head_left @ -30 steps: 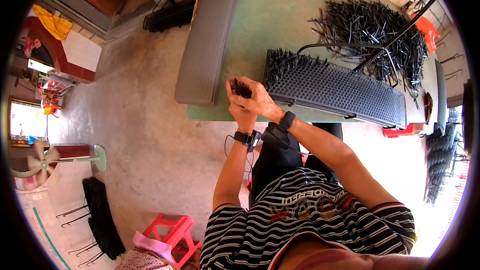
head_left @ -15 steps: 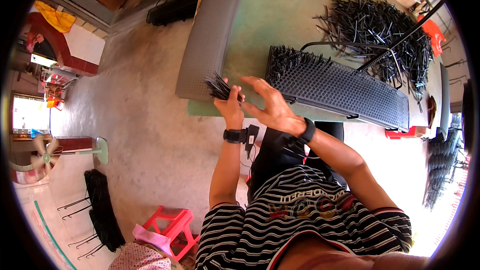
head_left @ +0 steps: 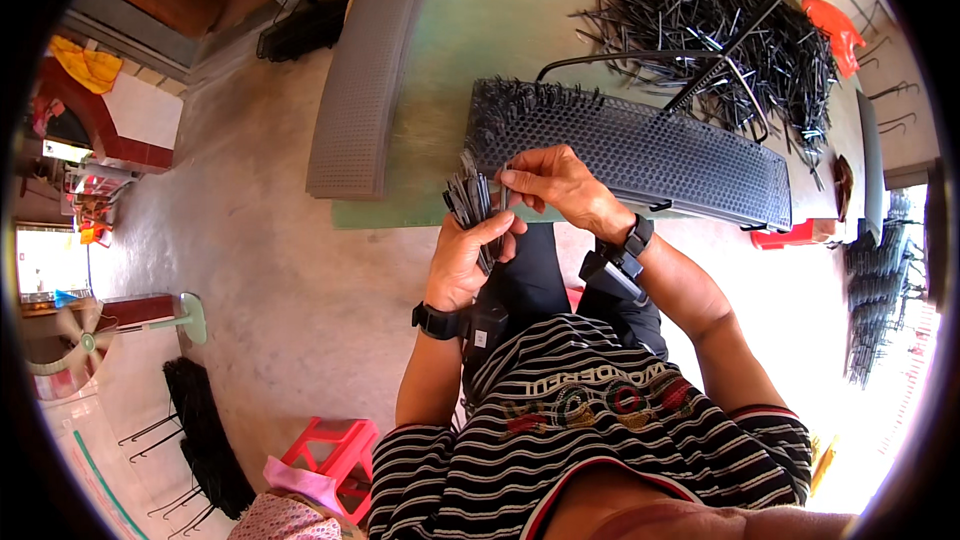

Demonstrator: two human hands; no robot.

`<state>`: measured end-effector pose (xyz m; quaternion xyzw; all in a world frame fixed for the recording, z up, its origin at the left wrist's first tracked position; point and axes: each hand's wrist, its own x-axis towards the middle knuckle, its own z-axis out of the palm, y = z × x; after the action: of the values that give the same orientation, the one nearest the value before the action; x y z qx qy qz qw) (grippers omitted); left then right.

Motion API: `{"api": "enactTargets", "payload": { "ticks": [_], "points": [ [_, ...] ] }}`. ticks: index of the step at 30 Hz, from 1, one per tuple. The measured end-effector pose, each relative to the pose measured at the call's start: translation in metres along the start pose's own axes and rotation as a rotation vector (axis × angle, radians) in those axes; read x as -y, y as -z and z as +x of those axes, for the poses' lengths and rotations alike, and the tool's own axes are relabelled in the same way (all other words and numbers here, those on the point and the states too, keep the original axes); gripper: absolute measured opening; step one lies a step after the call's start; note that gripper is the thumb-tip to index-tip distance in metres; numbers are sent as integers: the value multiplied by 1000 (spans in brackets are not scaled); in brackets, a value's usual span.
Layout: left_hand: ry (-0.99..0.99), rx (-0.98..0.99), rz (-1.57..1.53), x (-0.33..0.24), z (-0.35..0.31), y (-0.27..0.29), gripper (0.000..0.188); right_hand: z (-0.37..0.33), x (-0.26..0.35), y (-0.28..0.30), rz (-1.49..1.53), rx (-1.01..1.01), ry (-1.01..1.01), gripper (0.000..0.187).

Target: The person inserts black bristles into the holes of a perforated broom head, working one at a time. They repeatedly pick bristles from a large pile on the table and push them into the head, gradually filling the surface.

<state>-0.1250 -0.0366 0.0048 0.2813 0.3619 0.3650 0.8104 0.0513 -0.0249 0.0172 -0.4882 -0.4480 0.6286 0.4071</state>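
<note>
My left hand (head_left: 462, 258) is closed around a bundle of thin black strips (head_left: 468, 202), their ends fanning out above the fingers. Beside the bundle, my right hand (head_left: 568, 188) pinches a single thin strip (head_left: 504, 180) between thumb and fingers. Just beyond my hands, a long dark perforated tray (head_left: 660, 162) lies along the table's near side. Short black strips (head_left: 530, 105) stand upright in holes at its left end. Farther back on the right is a large loose heap of black strips (head_left: 720, 50).
A black rod frame (head_left: 625, 57) rises over the tray. Grey perforated panels (head_left: 360, 80) lie along the green table's (head_left: 450, 30) left end. Orange-red bags (head_left: 832, 32) sit at its edges. A pink-red stool (head_left: 335, 440) and a fan (head_left: 90, 340) stand to the left.
My right hand has gone from open fingers to a pinch on one strip at the bundle. My left hand has turned the bundle more upright. The whole view has shifted slightly.
</note>
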Motion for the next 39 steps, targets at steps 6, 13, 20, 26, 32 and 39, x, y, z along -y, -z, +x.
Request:
{"api": "enactTargets", "payload": {
  "ticks": [6,13,20,26,32,39],
  "points": [
    [104,5,29,15,2,-12,29,-15,-2,23,-40,-41,-18,17],
    [83,35,3,20,11,-13,31,-23,4,22,-22,-223,68,18],
    [81,57,-47,31,19,-15,26,-19,6,19,-181,-152,-4,17],
    [89,-18,-89,28,21,-23,21,-16,2,22,-71,-214,-28,16],
    [63,-97,-45,38,27,-12,21,-13,2,33,16,-376,128,17],
    [174,39,-99,39,32,2,26,-6,28,57,-428,-571,222,13]
  ]
}}
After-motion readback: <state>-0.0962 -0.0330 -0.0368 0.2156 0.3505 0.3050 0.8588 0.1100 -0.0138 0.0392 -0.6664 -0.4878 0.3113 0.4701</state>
